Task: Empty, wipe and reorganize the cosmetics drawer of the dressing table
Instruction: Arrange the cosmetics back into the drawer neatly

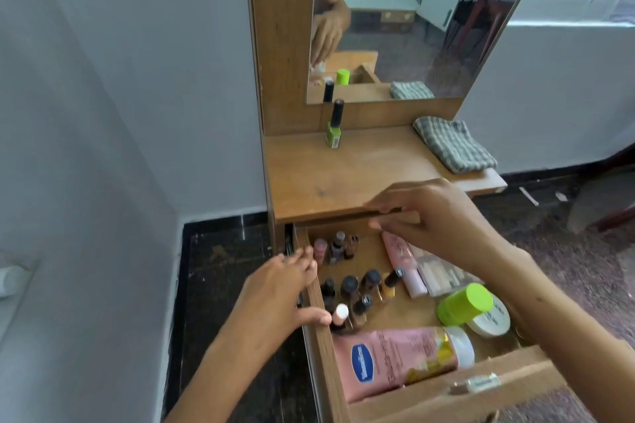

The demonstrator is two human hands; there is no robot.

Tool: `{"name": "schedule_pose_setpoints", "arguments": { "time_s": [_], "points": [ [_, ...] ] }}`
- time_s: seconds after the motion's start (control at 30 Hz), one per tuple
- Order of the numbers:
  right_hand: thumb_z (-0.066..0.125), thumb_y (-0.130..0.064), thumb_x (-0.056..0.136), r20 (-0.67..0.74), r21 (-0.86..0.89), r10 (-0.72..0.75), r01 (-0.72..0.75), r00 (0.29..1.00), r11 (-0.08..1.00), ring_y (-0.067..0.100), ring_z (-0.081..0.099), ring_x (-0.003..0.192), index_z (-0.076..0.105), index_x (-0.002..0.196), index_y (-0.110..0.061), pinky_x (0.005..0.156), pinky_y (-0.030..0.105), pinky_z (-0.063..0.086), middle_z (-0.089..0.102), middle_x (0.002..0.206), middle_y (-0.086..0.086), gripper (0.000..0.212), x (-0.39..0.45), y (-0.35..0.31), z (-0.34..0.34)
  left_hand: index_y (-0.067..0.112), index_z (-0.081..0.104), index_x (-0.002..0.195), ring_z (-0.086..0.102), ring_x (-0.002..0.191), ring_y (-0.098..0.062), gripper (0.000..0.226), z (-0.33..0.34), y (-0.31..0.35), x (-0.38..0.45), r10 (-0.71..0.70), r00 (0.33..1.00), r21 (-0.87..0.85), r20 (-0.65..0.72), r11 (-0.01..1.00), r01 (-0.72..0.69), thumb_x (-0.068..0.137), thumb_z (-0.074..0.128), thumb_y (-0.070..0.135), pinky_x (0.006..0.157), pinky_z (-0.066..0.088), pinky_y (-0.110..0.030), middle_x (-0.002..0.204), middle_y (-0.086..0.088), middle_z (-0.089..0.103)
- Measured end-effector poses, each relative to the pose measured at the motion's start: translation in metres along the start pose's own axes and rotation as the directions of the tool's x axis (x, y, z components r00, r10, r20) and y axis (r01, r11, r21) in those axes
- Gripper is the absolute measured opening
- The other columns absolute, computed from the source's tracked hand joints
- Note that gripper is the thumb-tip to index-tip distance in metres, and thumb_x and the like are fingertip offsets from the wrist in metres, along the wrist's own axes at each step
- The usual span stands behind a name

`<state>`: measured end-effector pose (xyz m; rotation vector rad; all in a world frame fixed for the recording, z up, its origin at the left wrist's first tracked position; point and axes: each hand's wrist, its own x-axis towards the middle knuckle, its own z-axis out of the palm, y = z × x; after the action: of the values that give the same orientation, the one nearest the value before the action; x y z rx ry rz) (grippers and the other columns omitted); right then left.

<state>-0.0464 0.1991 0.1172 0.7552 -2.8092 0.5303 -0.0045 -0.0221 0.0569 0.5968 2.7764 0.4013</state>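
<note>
The drawer stands pulled out below the tabletop, full of cosmetics. The left hand rests on its left wall, fingers loosely spread and gripping nothing. The right hand hovers over the back of the drawer with fingers half curled; it looks empty, though blur makes that hard to confirm.

Upright small bottles crowd the left side (most with dark caps). A careless reach could topple several at once, and a knocked one might roll under the tabletop edge. The lone green polish already on the tabletop stands where a passing wrist could tip it. The folded cloth waits at the right.

The only legible writing is "Vaseline" in its blue badge on the pink tube at the front. Print on the white jar beneath the green lid is unreadable.
</note>
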Motion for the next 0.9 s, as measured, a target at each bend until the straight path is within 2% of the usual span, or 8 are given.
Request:
{"name": "schedule_pose_setpoints", "arguments": {
  "time_s": [0.13,0.23,0.3,0.37,0.5,0.67,0.77,0.9],
  "points": [
    [0.069,-0.034,0.084,-0.295,0.148,0.188,-0.149,0.937,0.978,0.008,0.065,0.085,0.07,0.105,-0.022,0.072,0.036,0.057,0.071,0.096,-0.006,0.024,0.045,0.01,0.023,0.027,0.008,0.148,0.002,0.142,-0.01,0.086,-0.004,0.0,0.005,0.002,0.998,0.017,0.07,1.0,-0.003,0.082,0.053,0.058,0.113,0.008,-0.026,0.155,0.011,-0.004],
    [0.068,-0.026,0.085,-0.392,0.197,0.244,-0.178,0.887,0.964,0.016,0.063,0.094,0.065,0.112,-0.018,0.074,0.041,0.056,0.067,0.108,-0.001,0.028,0.077,0.013,0.038,0.027,0.006,0.148,0.001,0.143,-0.012,0.086,-0.004,-0.001,0.008,-0.013,0.992,0.027,0.127,1.0,0.01,0.082,0.053,0.058,0.114,0.008,-0.028,0.155,0.011,-0.007],
    [0.068,-0.022,0.085,-0.408,0.213,0.271,-0.198,0.872,0.957,0.02,0.061,0.096,0.061,0.116,-0.017,0.077,0.035,0.052,0.063,0.115,0.002,0.033,0.095,0.01,0.045,0.028,0.008,0.148,0.002,0.143,-0.012,0.087,-0.003,-0.002,0.007,-0.027,0.991,0.02,0.133,0.999,0.025,0.081,0.054,0.059,0.114,0.011,-0.029,0.155,0.013,-0.006],
    [0.067,-0.021,0.085,-0.41,0.214,0.295,-0.223,0.863,0.951,0.023,0.06,0.1,0.057,0.122,-0.015,0.076,0.027,0.042,0.06,0.12,0.005,0.038,0.109,0.008,0.051,0.028,0.01,0.148,0.004,0.143,-0.011,0.088,-0.001,-0.003,0.007,-0.029,0.993,0.017,0.118,0.999,0.027,0.08,0.055,0.06,0.114,0.013,-0.029,0.155,0.013,-0.004],
    [0.065,-0.025,0.088,-0.415,0.196,0.333,-0.274,0.847,0.941,0.023,0.058,0.105,0.051,0.129,-0.017,0.075,0.026,0.036,0.062,0.12,0.006,0.044,0.129,0.007,0.063,0.026,0.012,0.148,0.006,0.143,-0.011,0.088,-0.001,-0.002,0.007,-0.034,0.993,0.008,0.111,0.999,0.033,0.079,0.056,0.06,0.114,0.015,-0.029,0.155,0.013,-0.003],
    [0.066,-0.02,0.087,-0.446,0.218,0.357,-0.287,0.821,0.933,0.019,0.065,0.088,0.058,0.112,-0.016,0.067,0.025,0.04,0.069,0.099,0.003,0.027,0.137,0.008,0.057,0.027,0.013,0.148,0.006,0.143,-0.011,0.088,0.001,-0.005,0.008,-0.032,0.993,0.013,0.112,0.999,0.03,0.079,0.055,0.061,0.115,0.017,-0.03,0.155,0.013,-0.002],
    [0.068,-0.017,0.085,-0.407,0.276,0.347,-0.248,0.845,0.929,0.01,0.062,0.075,0.061,0.102,-0.015,0.066,0.025,0.046,0.07,0.089,0.0,0.019,0.127,0.004,0.048,0.027,0.011,0.148,0.004,0.143,-0.011,0.089,0.004,-0.007,0.009,-0.044,0.991,0.01,0.129,0.999,0.043,0.079,0.055,0.062,0.116,0.017,-0.034,0.155,0.013,-0.003],
    [0.072,-0.011,0.081,-0.341,0.44,0.331,-0.162,0.88,0.883,-0.002,0.063,0.072,0.062,0.092,-0.015,0.065,0.015,0.05,0.066,0.082,-0.011,0.015,0.082,-0.004,0.033,0.029,0.011,0.148,0.003,0.143,-0.01,0.09,0.009,-0.012,0.01,-0.048,0.99,-0.007,0.134,0.999,0.049,0.077,0.054,0.065,0.115,0.02,-0.04,0.155,0.014,-0.003]
  ]
}}
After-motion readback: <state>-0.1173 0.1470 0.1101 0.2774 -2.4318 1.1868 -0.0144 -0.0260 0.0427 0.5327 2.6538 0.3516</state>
